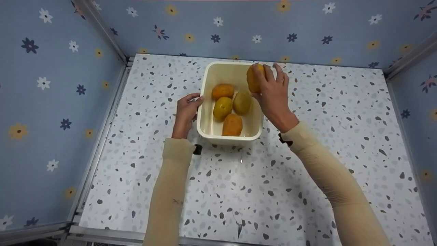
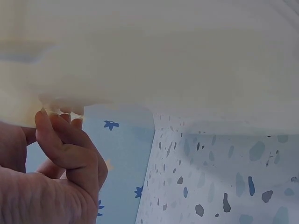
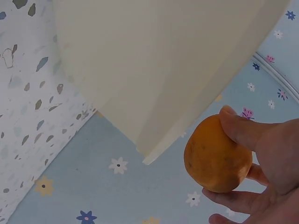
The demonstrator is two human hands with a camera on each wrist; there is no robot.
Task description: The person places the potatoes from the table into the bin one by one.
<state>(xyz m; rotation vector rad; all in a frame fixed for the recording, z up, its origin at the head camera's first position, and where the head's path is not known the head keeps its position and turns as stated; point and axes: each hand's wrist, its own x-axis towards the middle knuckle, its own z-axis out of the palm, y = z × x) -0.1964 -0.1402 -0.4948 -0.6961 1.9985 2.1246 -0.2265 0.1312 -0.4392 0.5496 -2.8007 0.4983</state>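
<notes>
My right hand (image 1: 275,97) grips an oblong orange-yellow fruit, which looks like a mango (image 1: 253,81), over the far right rim of a cream plastic bin (image 1: 228,137). In the right wrist view the mango (image 3: 216,156) sits between thumb and fingers, apart from the bin wall. My left hand (image 1: 186,111) pinches the bin's left rim; its curled fingers meet the pale edge in the left wrist view. Inside lie two orange fruits (image 1: 223,91), a yellow rounder fruit (image 1: 222,108) and a dull brownish-yellow oval fruit (image 1: 242,102).
The bin stands on a white speckled tabletop (image 1: 327,136) near its far edge. Blue flowered panels (image 1: 235,30) rise behind and at both sides. A metal frame rail (image 1: 102,143) runs along the left edge.
</notes>
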